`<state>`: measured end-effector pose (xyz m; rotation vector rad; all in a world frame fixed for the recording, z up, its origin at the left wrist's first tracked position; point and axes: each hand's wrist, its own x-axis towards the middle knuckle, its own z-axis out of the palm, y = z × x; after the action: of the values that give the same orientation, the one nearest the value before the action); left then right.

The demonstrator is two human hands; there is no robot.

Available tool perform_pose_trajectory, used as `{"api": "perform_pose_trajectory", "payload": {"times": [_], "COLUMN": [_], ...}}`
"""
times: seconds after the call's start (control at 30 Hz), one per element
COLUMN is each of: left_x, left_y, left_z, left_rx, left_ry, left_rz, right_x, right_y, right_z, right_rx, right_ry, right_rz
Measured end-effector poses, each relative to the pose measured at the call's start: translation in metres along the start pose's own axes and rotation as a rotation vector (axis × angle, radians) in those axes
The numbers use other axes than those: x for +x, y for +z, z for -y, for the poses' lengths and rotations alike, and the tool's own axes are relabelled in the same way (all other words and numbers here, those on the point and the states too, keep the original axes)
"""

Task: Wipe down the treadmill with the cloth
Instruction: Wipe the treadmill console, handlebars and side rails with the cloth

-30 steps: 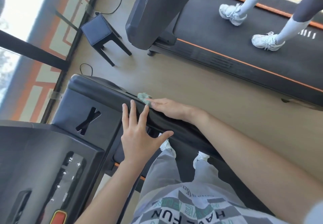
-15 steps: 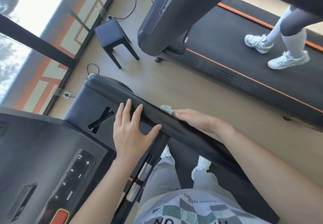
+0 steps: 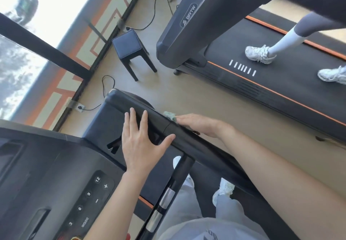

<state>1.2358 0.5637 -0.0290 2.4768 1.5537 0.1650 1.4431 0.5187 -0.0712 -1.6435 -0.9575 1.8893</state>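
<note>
I stand on a black treadmill whose padded right handrail [image 3: 189, 138] runs diagonally across the middle. My right hand [image 3: 199, 124] lies flat along the rail's outer side, fingers straight, pressing a small pale green cloth [image 3: 170, 116] against it; only the cloth's tip shows beyond my fingertips. My left hand [image 3: 142, 142] rests open with spread fingers over the rail's top and inner side, thumb out to the right. The console [image 3: 56, 174] with its number buttons fills the lower left.
A second treadmill [image 3: 262, 84] stands across the floor at upper right, with a person's white shoes [image 3: 260, 54] walking on its belt. A small black stool [image 3: 127, 46] and a cable to a wall socket [image 3: 80, 107] sit by the window wall.
My right hand and the cloth slid a little along the rail toward its far end. My left hand moved up, its fingers now lying over the rail. The view tilted upward.
</note>
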Motion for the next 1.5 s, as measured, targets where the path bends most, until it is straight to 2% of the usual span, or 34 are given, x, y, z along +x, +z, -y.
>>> {"api": "perform_pose_trajectory", "payload": {"times": [0.1,0.37,0.53,0.63,0.8,0.93,1.07,1.2,1.3,1.5], "left_x": [0.004,0.006,0.008,0.008,0.010,0.011,0.012,0.013,0.012,0.012], "left_y": [0.001,0.005,0.004,0.006,0.009,0.009,0.008,0.007,0.007,0.005], "left_z": [0.003,0.003,0.002,0.004,0.006,0.008,0.008,0.008,0.008,0.009], "left_rx": [-0.010,-0.002,-0.003,-0.015,-0.045,-0.050,-0.059,-0.075,-0.075,-0.095], "left_ry": [-0.013,-0.023,-0.013,-0.002,0.000,-0.003,-0.012,-0.010,-0.009,-0.011], "left_rz": [-0.001,-0.018,-0.040,-0.059,-0.083,-0.075,-0.070,-0.065,-0.062,-0.047], "right_x": [-0.006,0.048,0.086,0.090,0.073,0.063,0.080,0.091,0.077,-0.011], "right_y": [-0.001,0.014,0.020,0.012,-0.008,-0.007,0.006,0.013,0.011,-0.001], "right_z": [-0.007,0.065,0.099,0.087,0.023,0.020,0.069,0.098,0.088,0.014], "right_rx": [0.000,0.019,0.030,0.022,0.049,0.031,0.024,0.022,0.021,-0.017], "right_ry": [0.035,-0.192,-0.235,-0.132,0.017,-0.083,-0.211,-0.244,-0.221,-0.090], "right_rz": [-0.017,0.059,0.115,0.114,0.106,0.120,0.179,0.186,0.170,0.046]}}
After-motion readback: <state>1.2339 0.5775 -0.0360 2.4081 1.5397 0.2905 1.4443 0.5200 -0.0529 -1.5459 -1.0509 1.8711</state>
